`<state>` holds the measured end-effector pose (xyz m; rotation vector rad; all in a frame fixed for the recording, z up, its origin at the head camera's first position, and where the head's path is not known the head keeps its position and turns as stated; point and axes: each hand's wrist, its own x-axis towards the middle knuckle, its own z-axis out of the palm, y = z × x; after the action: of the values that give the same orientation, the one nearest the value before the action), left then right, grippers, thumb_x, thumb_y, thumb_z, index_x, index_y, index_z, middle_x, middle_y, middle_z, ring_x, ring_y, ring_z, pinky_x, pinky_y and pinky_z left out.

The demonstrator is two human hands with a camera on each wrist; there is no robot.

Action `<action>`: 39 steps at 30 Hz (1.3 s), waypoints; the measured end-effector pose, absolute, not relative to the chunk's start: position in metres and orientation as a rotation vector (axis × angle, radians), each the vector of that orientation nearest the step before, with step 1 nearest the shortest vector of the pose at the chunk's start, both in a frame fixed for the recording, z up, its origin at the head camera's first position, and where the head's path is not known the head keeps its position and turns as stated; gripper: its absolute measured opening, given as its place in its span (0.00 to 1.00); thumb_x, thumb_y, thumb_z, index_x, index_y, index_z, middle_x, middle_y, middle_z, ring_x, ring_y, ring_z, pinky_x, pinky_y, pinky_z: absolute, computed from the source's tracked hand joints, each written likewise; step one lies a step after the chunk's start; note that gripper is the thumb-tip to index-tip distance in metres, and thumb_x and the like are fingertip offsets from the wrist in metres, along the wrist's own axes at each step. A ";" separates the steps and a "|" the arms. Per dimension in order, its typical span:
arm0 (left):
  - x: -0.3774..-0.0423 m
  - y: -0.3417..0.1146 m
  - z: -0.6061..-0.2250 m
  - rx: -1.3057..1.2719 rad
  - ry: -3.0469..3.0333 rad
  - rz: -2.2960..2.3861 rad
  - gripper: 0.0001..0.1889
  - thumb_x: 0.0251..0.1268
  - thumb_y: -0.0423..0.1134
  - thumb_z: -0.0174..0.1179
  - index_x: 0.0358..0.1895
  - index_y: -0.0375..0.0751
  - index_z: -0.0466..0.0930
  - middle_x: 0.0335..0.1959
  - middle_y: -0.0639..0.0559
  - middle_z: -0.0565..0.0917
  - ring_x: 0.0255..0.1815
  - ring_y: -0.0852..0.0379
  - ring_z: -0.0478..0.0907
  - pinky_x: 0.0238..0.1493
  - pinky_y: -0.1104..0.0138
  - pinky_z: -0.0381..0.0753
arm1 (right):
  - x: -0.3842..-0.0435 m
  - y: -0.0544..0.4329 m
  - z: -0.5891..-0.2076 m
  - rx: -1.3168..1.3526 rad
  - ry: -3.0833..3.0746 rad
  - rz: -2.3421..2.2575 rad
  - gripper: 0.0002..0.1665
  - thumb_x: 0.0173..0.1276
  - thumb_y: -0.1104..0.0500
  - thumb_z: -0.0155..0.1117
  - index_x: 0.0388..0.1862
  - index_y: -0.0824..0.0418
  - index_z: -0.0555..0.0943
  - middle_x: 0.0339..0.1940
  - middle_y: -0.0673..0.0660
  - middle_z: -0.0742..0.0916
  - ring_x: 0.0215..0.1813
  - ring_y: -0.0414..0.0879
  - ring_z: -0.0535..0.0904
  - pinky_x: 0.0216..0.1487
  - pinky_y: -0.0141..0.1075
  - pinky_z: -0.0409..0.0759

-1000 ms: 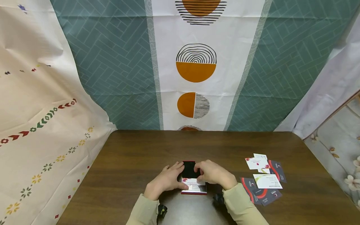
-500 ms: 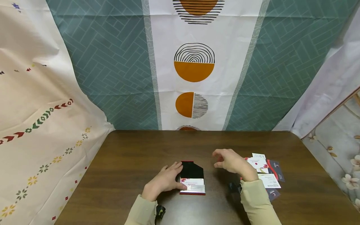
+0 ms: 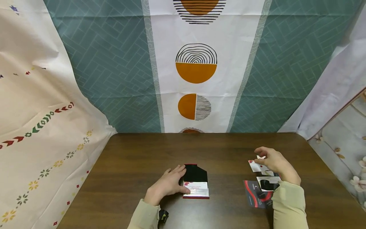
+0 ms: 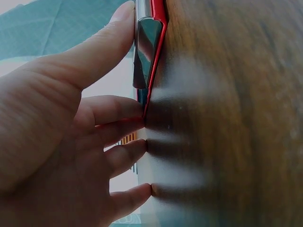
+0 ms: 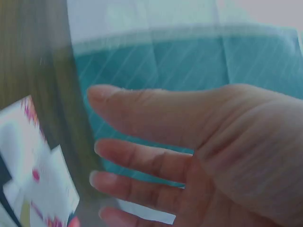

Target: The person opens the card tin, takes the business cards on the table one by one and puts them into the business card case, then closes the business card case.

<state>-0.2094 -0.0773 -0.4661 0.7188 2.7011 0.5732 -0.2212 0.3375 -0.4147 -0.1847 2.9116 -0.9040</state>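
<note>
My left hand [image 3: 169, 184] rests at the left side of an open business card holder [image 3: 196, 173] on the table. Its thumb lies on the shiny front pocket, where a white card [image 3: 197, 184] with a red floral corner sits. In the left wrist view the spread fingertips touch the holder's red edge [image 4: 158, 52] and the tabletop. My right hand [image 3: 275, 163] hovers over the loose business cards at the right, fingers apart and holding nothing. Below its fingertips lies a white card with red flowers [image 5: 40, 189]; its wrist partly hides another white card [image 3: 261, 179].
Dark grey cards with a red curve [image 3: 253, 190] lie nearer the front, partly under the right forearm. The brown wooden table [image 3: 143, 149] ends at a teal and white patterned cloth [image 3: 125, 79] behind. A cream embroidered cloth [image 3: 57, 152] hangs along the left.
My right hand has left the card holder and moved right, over the loose cards. The holder's angled black flap shows fully now. My left hand has stayed at the holder.
</note>
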 end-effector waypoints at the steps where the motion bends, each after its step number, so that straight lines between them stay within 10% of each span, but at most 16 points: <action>1: -0.209 -0.078 -0.467 0.718 2.701 0.579 0.47 0.52 0.58 0.71 0.71 0.35 0.66 0.75 0.44 0.62 0.76 0.45 0.53 0.72 0.44 0.50 | -0.221 0.342 -0.416 -0.165 2.914 -0.893 0.26 0.63 0.58 0.69 0.57 0.68 0.76 0.48 0.71 0.82 0.37 0.52 0.80 0.32 0.42 0.76; 21: -0.209 -0.078 -0.468 0.717 2.718 0.548 0.47 0.51 0.59 0.71 0.71 0.35 0.66 0.74 0.44 0.63 0.76 0.45 0.53 0.71 0.44 0.52 | -0.222 0.373 -0.446 -0.072 2.898 -0.765 0.33 0.54 0.56 0.75 0.57 0.69 0.78 0.56 0.80 0.73 0.54 0.82 0.62 0.48 0.65 0.67; 39: -0.209 -0.079 -0.469 0.711 2.719 0.569 0.47 0.51 0.60 0.71 0.71 0.36 0.67 0.74 0.45 0.63 0.76 0.45 0.53 0.71 0.44 0.51 | -0.225 0.371 -0.450 -0.005 2.890 -0.649 0.35 0.53 0.53 0.76 0.54 0.69 0.73 0.45 0.80 0.70 0.47 0.78 0.63 0.42 0.61 0.68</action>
<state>-0.2093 -0.0791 -0.4693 0.7111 2.7189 0.5689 -0.2251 0.3707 -0.4502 -0.0052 2.8899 -0.6492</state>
